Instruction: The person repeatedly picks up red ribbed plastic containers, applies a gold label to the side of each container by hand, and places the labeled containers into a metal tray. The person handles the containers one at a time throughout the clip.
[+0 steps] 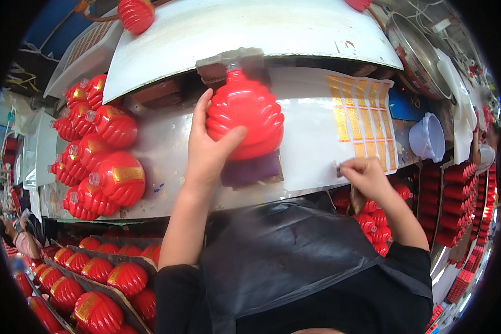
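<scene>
A ribbed, round red bottle (pixel 245 117) lies on its side before me, its neck pointing away into a notched brownish block (pixel 211 72). My left hand (pixel 209 139) grips its left side, thumb across the body. Under the bottle's near end shows a dark purple pad (pixel 253 171). To the right, white sheets (pixel 306 133) carry columns of gold labels (pixel 367 119). My right hand (pixel 364 173) is at the sheets' near edge, thumb and fingers pinched. Something small and dark is at the fingertips; I cannot make it out.
Several red bottles with clear necks (pixel 122 178) crowd the left of the metal table (pixel 170 183). A white board (pixel 250 28) spans the back. At the right stands a lavender bucket (pixel 427 138). Labelled red bottles fill divided crates (pixel 97 270) at lower left.
</scene>
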Motion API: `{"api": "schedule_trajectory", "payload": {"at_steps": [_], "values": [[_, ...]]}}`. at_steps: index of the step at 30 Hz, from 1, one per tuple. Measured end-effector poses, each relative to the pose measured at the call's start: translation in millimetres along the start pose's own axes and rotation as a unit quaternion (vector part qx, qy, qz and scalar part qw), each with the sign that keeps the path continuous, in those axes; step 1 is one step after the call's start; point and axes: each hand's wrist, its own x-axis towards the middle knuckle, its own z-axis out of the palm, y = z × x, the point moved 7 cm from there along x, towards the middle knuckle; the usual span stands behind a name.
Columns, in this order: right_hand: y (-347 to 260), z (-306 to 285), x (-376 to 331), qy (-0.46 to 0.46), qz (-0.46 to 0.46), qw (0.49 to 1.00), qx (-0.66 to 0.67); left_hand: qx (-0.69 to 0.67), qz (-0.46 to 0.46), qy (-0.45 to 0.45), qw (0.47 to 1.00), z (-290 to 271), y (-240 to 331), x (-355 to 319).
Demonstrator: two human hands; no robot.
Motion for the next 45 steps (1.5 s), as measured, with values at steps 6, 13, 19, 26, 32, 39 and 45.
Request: {"api": "schedule_trajectory", "payload": {"at_steps": [6,13,19,26,32,39,45], "values": [[-115.6,-9.7,78.3,-0.064,0.003,0.984,0.167,0.040,0.001,-0.009,0.999,-3.0,0.4,2.9],[-256.9,39.2,50.1,0.112,-0.538,0.786,-0.284,0.056,0.013,0.006,0.998,-10.7,10.5,18.8],[-236.4,82.3,35.6,0.133,-0.553,0.710,-0.416,0.217,0.060,0.023,0.974,-5.8,20.7,40.2],[-223.5,90.0,1.6,0.128,-0.581,0.675,-0.437,0.212,0.103,0.039,0.971,-5.3,19.4,35.5],[-212.2,45.2,61.9,0.127,-0.415,0.878,-0.199,0.380,0.282,-0.008,0.881,3.7,45.7,12.6],[-203.2,51.4,98.9,0.118,-0.330,0.930,-0.112,0.482,0.249,-0.079,0.836,16.8,44.2,12.4],[-193.5,46.9,105.3,0.070,-0.318,0.944,-0.060,0.469,0.225,-0.101,0.848,14.7,40.6,13.3]]}}
